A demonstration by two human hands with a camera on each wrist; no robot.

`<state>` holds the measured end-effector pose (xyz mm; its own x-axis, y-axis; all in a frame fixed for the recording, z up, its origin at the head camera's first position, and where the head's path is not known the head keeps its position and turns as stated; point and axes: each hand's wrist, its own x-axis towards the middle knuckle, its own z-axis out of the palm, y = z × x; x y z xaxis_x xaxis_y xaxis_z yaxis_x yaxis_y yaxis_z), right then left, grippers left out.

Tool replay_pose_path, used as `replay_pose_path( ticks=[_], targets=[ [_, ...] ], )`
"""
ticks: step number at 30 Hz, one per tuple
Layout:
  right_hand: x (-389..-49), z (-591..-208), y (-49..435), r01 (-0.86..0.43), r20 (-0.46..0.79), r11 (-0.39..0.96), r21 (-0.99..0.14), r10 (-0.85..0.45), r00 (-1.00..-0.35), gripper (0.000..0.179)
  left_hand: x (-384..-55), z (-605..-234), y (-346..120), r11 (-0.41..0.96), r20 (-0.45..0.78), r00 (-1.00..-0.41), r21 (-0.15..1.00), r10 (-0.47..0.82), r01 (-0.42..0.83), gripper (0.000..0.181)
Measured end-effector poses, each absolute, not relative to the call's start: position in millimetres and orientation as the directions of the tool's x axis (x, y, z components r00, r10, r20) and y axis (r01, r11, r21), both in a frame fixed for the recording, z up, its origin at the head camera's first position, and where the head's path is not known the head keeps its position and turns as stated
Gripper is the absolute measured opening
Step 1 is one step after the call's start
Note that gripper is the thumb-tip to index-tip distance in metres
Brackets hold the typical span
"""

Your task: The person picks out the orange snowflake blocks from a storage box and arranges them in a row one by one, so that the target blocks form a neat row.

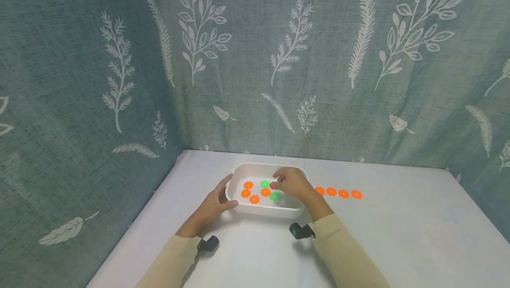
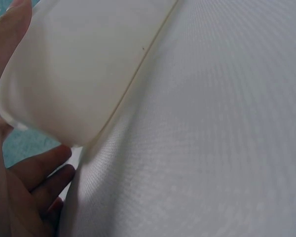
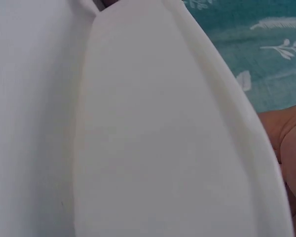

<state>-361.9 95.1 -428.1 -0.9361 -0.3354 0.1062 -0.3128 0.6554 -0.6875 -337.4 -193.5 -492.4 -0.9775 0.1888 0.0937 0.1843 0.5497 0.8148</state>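
Note:
A white tray (image 1: 255,209) with rounded corners holds several orange flower-shaped pieces (image 1: 254,199) and two green ones (image 1: 264,183). My left hand (image 1: 214,201) holds the tray's left end, thumb at the front rim and fingers round the side. In the left wrist view its fingers (image 2: 44,173) show beside the tray's outer wall (image 2: 89,64). Inside the tray, my right hand (image 1: 292,184) pinches a red flower-shaped piece (image 1: 272,185), partly hidden by the fingertips. The right wrist view shows mostly the tray wall (image 3: 153,123), with part of that hand (image 3: 291,148) beyond the rim.
Several orange flower-shaped pieces (image 1: 343,193) lie in a row on the white table (image 1: 406,226), right of the tray. A green curtain with white leaf patterns (image 1: 255,58) hangs behind the table and along its left side.

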Motion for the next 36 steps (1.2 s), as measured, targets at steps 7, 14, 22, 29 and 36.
replay_pose_path(
  ticks=[7,14,22,29,36],
  targets=[
    [-361.6,-433.6,79.6,-0.32,0.119,0.657,-0.683,-0.332,-0.936,0.028,-336.7,-493.9,-192.9,0.55,0.085,-0.98,0.817,0.181,0.172,0.103],
    [-362.3,-442.2,66.0,-0.286,0.071,0.707,-0.647,-0.318,-0.945,0.022,-335.9,-494.5,-191.9,0.551,0.079,-0.98,0.818,0.181,0.167,0.101],
    [-360.3,-445.4,65.3,-0.31,0.027,0.76,-0.571,-0.36,-0.933,0.019,-334.3,-490.6,-191.0,0.532,0.089,-0.976,0.827,0.199,0.184,0.102],
    [-360.3,-451.5,64.6,-0.308,-0.017,0.805,-0.507,-0.367,-0.93,0.021,-337.8,-492.6,-192.9,0.526,0.096,-0.973,0.828,0.21,0.195,0.102],
    [-362.1,-455.0,64.3,-0.295,-0.024,0.822,-0.487,-0.351,-0.936,0.018,-338.4,-492.0,-191.7,0.541,0.084,-0.977,0.822,0.193,0.178,0.102]
  ],
)
